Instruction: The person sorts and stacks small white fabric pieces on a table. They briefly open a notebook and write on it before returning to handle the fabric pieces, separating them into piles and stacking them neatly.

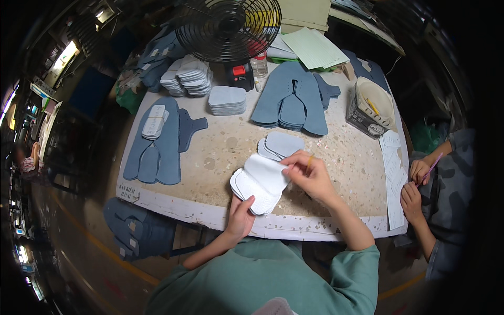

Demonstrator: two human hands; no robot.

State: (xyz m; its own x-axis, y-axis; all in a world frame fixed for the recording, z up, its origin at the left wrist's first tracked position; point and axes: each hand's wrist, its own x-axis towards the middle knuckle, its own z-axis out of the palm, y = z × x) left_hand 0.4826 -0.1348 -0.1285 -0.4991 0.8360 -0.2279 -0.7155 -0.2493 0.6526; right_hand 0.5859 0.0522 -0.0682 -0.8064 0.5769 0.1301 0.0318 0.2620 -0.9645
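The left hand grips a fanned stack of white insole pieces from below, at the near edge of the speckled tabletop. The right hand pinches the top piece. A small grey stack lies just beyond. A white handwritten label sits on the tabletop's near-left rim; long paper strips run along the right edge, beside another person's hands. The tabletop's middle is bare.

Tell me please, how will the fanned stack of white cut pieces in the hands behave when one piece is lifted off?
The white pieces look thin and flat, so probably light and somewhat bendy. They lie fanned in the left hand, so they may slide apart easily. The right hand pinches only an edge, which suggests little weight.
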